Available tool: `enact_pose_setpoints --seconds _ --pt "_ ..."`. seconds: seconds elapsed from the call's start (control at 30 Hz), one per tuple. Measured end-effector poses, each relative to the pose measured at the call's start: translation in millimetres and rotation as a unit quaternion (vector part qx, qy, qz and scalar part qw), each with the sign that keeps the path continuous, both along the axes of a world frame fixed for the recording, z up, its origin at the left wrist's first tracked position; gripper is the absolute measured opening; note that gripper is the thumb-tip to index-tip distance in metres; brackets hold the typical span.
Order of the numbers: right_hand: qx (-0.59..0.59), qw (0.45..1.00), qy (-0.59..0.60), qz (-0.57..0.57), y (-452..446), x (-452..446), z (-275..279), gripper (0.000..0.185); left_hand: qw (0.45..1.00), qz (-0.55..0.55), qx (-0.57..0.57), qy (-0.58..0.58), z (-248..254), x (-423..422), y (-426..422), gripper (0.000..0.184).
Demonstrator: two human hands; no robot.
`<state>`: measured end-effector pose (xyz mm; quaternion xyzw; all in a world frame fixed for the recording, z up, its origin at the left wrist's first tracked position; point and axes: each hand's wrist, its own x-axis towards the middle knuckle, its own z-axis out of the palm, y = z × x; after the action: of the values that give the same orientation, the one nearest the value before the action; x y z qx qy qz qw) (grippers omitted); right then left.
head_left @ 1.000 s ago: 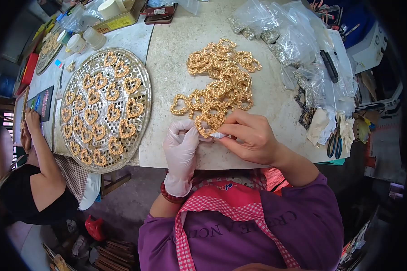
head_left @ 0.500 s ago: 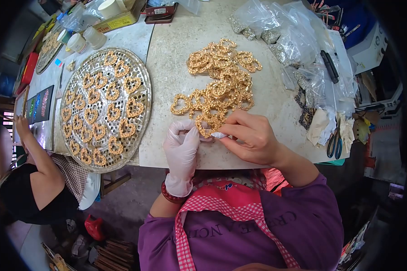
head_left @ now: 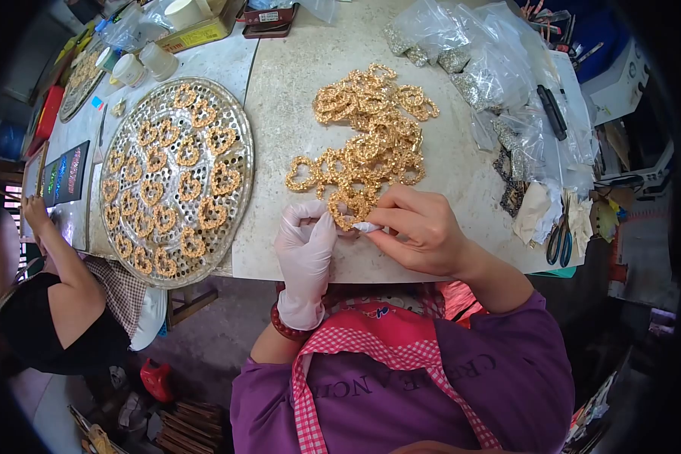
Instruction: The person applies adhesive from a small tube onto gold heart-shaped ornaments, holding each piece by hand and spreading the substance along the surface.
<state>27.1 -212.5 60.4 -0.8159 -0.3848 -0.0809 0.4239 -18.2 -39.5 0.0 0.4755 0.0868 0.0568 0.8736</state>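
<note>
Near the table's front edge, my left hand (head_left: 306, 244), in a thin white glove, is closed in a pinch on the side of a gold heart-shaped openwork ornament (head_left: 340, 218). My right hand (head_left: 420, 233) is bare and closed, its thumb and forefinger meeting at the ornament's other side. Something small and white (head_left: 366, 226) shows at those fingertips; whether it is a finger wrap or a held scrap I cannot make out. Just beyond my hands lies a heap of similar gold ornaments (head_left: 374, 140), overlapping one another.
Left of me stands a round perforated metal tray (head_left: 238, 144) bearing several gold hearts. Plastic bags of small beads (head_left: 499, 76), a black pen (head_left: 552, 112) and scissors (head_left: 560, 244) lie at right. A co-worker's arm (head_left: 64, 246) reaches over a dark board (head_left: 66, 175) at far left.
</note>
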Motion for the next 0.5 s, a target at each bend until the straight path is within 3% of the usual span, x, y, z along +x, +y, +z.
enact_pose_setpoints --seconds 0.5 --pt "0.042 0.999 0.007 -0.012 0.2 0.5 -0.3 0.017 1.000 0.003 -0.016 0.018 0.2 1.1 0.5 0.009"
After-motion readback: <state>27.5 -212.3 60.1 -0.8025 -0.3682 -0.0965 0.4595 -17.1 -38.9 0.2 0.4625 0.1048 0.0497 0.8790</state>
